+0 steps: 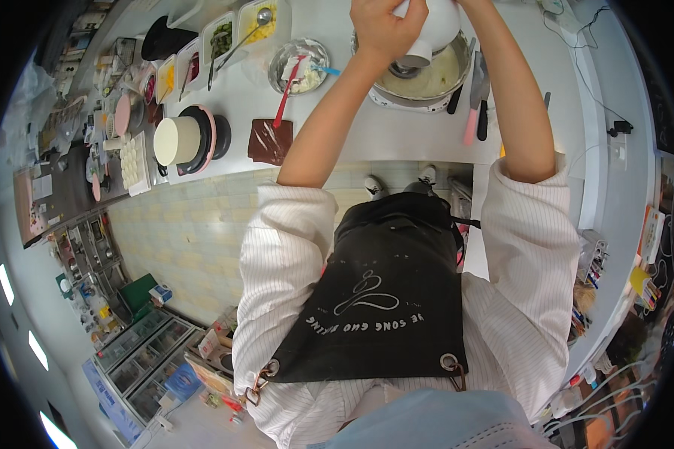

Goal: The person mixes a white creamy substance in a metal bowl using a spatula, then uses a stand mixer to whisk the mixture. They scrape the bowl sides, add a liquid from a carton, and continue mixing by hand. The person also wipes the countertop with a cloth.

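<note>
My left hand (386,28) has its fingers curled against a white mixer head (442,25) at the top edge. My right hand is beyond that edge; only the wrist and forearm show, to the right of the mixer. Beneath the mixer head is a metal mixing bowl (413,101) holding a pale creamy mixture (441,76). A patterned white base (438,105) supports the bowl. To its right lie a pink-handled spatula (469,126) and a black-handled knife (482,120).
Left of my arm, a metal bowl (277,76) holds white cream and a red spatula (287,95), beside a folded brown cloth (269,140). A cream-coloured cake (174,140) sits sideways-looking on a turntable (205,137). Plastic tubs hold cut fruit (222,42). Cables (575,47) run at right.
</note>
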A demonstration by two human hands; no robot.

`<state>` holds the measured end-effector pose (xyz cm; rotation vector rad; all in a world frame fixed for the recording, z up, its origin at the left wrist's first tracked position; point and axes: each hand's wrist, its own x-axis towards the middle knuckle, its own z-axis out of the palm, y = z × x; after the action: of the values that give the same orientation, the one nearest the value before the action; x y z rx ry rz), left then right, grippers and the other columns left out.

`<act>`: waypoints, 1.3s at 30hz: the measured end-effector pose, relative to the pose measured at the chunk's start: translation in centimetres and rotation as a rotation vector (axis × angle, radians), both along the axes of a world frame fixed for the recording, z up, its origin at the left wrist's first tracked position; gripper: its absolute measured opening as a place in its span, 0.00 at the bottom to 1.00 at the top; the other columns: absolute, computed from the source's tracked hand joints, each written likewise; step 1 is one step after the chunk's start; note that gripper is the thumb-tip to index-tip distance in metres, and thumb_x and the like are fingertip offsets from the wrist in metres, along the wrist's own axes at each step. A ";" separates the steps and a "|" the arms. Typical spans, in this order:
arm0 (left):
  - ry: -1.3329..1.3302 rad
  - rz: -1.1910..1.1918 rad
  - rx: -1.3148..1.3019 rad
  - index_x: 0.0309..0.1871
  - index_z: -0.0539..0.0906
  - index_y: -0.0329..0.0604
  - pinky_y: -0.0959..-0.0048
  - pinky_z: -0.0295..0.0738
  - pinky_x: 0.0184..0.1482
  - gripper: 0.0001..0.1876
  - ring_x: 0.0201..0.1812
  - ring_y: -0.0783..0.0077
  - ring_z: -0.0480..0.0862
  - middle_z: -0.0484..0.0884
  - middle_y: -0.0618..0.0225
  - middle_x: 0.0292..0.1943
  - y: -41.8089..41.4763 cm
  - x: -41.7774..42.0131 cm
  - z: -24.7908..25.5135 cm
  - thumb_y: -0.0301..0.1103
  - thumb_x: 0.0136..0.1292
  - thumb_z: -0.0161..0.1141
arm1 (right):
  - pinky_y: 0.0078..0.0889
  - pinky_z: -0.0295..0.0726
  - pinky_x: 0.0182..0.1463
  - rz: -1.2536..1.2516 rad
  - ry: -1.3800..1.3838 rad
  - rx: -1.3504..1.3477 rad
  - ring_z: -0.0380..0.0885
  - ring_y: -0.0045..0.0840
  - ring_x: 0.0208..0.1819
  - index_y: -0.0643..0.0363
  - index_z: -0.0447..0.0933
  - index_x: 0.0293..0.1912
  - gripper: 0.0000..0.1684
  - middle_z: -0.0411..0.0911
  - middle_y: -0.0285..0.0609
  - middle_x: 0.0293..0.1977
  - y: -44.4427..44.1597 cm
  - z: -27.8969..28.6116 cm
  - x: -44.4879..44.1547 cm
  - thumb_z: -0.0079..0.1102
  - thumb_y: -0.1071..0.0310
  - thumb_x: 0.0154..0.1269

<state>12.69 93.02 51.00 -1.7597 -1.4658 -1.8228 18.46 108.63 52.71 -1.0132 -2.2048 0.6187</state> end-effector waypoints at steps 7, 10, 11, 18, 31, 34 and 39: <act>-0.023 -0.028 -0.001 0.42 0.90 0.45 0.64 0.79 0.51 0.10 0.49 0.54 0.83 0.83 0.55 0.43 0.3 0.2 0.0 0.22 0.59 0.63 | 0.44 0.48 0.77 0.139 0.057 -0.013 0.45 0.49 0.78 0.46 0.64 0.73 0.40 0.50 0.60 0.75 1.1 -0.6 1.9 0.54 0.39 0.68; 0.014 -0.009 -0.042 0.46 0.88 0.44 0.64 0.79 0.53 0.13 0.53 0.54 0.83 0.82 0.54 0.48 -0.4 -0.6 0.0 0.21 0.58 0.65 | 0.40 0.50 0.77 0.419 0.246 -0.225 0.46 0.45 0.78 0.47 0.63 0.73 0.39 0.49 0.55 0.76 1.2 -0.2 4.7 0.54 0.41 0.70; 0.033 0.002 -0.057 0.48 0.88 0.44 0.63 0.79 0.53 0.15 0.54 0.54 0.82 0.82 0.54 0.50 -0.6 -0.9 -0.2 0.21 0.57 0.66 | 0.39 0.50 0.77 0.534 0.317 -0.321 0.46 0.43 0.78 0.47 0.63 0.73 0.38 0.49 0.54 0.77 2.1 -0.4 5.9 0.55 0.42 0.71; -0.364 0.166 -0.300 0.47 0.87 0.37 0.69 0.76 0.55 0.12 0.50 0.66 0.83 0.86 0.61 0.47 -11.9 -0.1 -5.2 0.18 0.62 0.58 | 0.29 0.71 0.65 0.056 0.388 -0.822 0.76 0.23 0.59 0.48 0.72 0.68 0.26 0.77 0.34 0.60 8.0 -18.8 14.0 0.53 0.54 0.75; -0.692 0.574 -1.465 0.46 0.88 0.41 0.66 0.81 0.47 0.13 0.43 0.60 0.88 0.88 0.55 0.44 -45.3 8.6 -32.0 0.37 0.65 0.60 | 0.29 0.66 0.69 0.259 0.285 -1.279 0.69 0.25 0.66 0.56 0.65 0.72 0.29 0.71 0.40 0.66 3.5 -23.7 10.7 0.51 0.65 0.73; -0.722 0.560 -1.582 0.45 0.88 0.42 0.64 0.81 0.49 0.14 0.45 0.57 0.88 0.88 0.53 0.45 -51.2 10.5 -34.4 0.39 0.63 0.59 | 0.28 0.64 0.71 0.220 0.331 -1.329 0.68 0.25 0.67 0.57 0.65 0.72 0.29 0.70 0.41 0.67 2.5 -23.0 10.8 0.49 0.68 0.73; -0.748 0.496 -1.599 0.45 0.88 0.42 0.63 0.80 0.50 0.16 0.47 0.53 0.87 0.87 0.51 0.44 -54.1 12.7 -35.6 0.41 0.63 0.58 | 0.33 0.72 0.67 0.128 0.271 -1.204 0.73 0.27 0.64 0.54 0.63 0.73 0.28 0.72 0.41 0.65 1.3 -19.9 9.7 0.43 0.57 0.78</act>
<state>25.37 38.92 15.37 -0.5507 -3.7794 -0.8562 28.16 109.92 32.83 -1.1901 -1.5433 2.1207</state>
